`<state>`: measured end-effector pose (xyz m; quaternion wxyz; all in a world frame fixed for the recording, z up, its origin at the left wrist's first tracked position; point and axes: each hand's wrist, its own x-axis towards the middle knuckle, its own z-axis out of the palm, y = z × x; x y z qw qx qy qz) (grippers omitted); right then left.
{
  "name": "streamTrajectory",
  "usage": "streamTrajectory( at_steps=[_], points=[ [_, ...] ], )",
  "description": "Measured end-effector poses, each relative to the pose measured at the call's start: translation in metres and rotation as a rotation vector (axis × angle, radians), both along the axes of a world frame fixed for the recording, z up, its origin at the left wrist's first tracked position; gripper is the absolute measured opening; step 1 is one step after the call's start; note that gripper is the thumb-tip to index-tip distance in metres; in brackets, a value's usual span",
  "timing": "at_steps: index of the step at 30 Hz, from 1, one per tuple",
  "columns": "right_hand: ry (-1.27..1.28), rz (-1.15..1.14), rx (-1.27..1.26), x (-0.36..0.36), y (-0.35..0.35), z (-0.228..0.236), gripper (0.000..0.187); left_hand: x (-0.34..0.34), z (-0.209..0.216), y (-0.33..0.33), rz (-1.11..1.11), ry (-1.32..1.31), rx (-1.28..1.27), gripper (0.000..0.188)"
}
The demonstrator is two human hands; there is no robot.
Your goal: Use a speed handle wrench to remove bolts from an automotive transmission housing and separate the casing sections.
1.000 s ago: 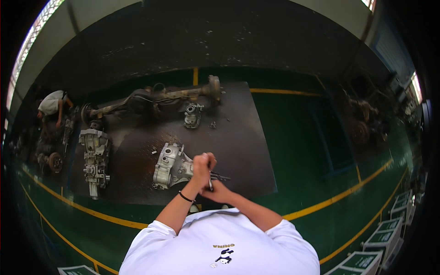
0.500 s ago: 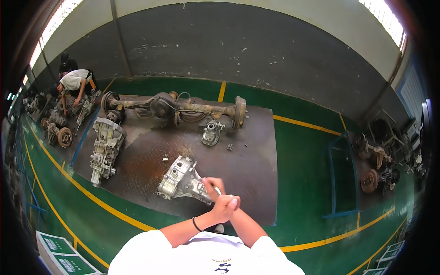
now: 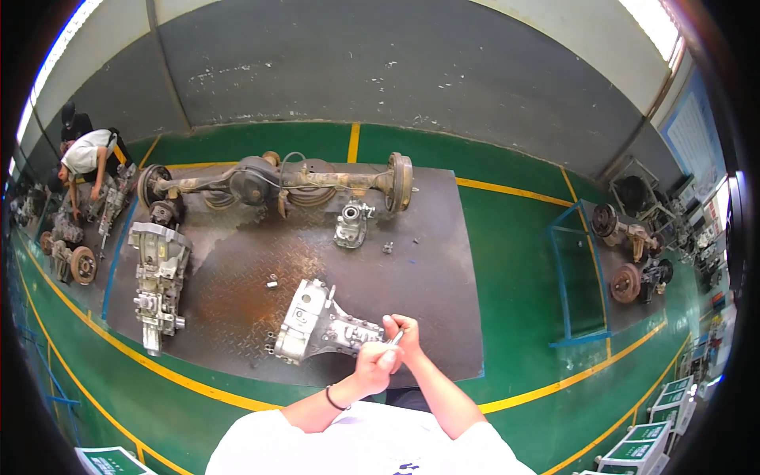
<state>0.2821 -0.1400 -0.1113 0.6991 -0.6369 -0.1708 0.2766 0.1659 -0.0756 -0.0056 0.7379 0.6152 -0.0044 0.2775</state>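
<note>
Item: a person in a white shirt is standing at the near edge of a steel plate [image 3: 412,261] that is lying on the green floor [image 3: 514,237], and everything below is being placed by that plate. The left hand [image 3: 374,366] is curling closed, its fingers wrapping the lower end of a small silver tool [image 3: 395,339]; a dark band is circling that wrist. The right hand [image 3: 404,331] is meeting the left just above it, fingers bent in and pinching the tool's upper end, so both hands are gripping the one piece; what kind of tool it is cannot be told. The hands are hovering over the plate's near edge, just beside a pale gearbox casing [image 3: 317,326] that is lying on the plate's near middle. Two small loose parts [image 3: 271,282] are sitting on the plate beyond the casing. A longer gearbox [image 3: 158,281] is lying along the plate's left side. A rusty axle [image 3: 277,180] is stretching across the plate's far edge, with a small housing [image 3: 351,224] resting just in front of it. Off the plate's far left corner, another person [image 3: 85,158] is bending over more parts. Well off the plate's right side, brake hubs [image 3: 629,253] are standing on a second dark mat.
</note>
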Motion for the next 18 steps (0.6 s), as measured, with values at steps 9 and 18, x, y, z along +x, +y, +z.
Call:
streamTrajectory(
  at_steps=[9,18],
  points=[
    [-0.340,-0.018,-0.048,-0.014,-0.058,-0.018,0.028,0.008,-0.016,0.009,-0.064,-0.037,0.035,0.059],
    [0.234,0.047,0.317,-0.011,-0.021,-0.042,0.018,0.021,-0.058,-0.007,0.106,0.029,-0.278,0.033]
  ],
)
